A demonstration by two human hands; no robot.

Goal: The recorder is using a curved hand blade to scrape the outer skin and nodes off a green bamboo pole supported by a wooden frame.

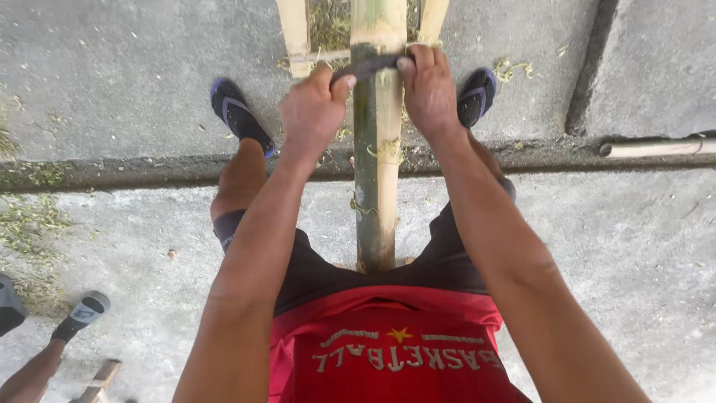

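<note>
A thick bamboo pole [377, 149] runs from between my legs away from me, green on its left side and scraped pale on its right. Across it lies a dark flat blade [371, 66]. My left hand [313, 112] grips the blade's left end and my right hand [429, 93] grips its right end, both fists closed, one on each side of the pole. Thin bamboo slats [294, 33] form a support under the pole's far end.
My feet in dark sandals [237, 112] stand on the concrete either side of the pole. Green shavings [30, 224] lie at the left. Another person's foot [82, 313] is at bottom left. A pale pole [656, 148] lies at the right along a gutter.
</note>
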